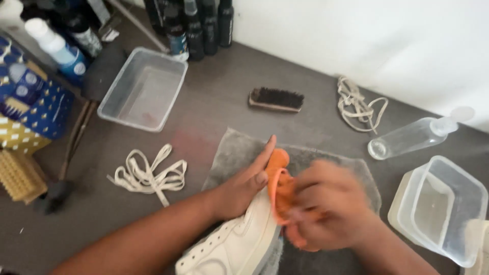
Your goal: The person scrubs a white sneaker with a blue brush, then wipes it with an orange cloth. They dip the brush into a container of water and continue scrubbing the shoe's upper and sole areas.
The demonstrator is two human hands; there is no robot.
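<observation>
Left hand (239, 191) grips a cream-white sneaker (237, 244), fingers wrapped over its upper, index finger stretched along the top. Right hand (328, 206), blurred, is closed around an orange cloth (279, 183) pressed against the shoe's upper end. The sneaker lies on a grey towel (234, 153) on the counter (214, 102), its long axis running from lower left up toward the right, between both hands. Nearby lie loose white laces (147, 175), a dark bristle brush (276, 99) and two clear plastic tubs (142, 89).
</observation>
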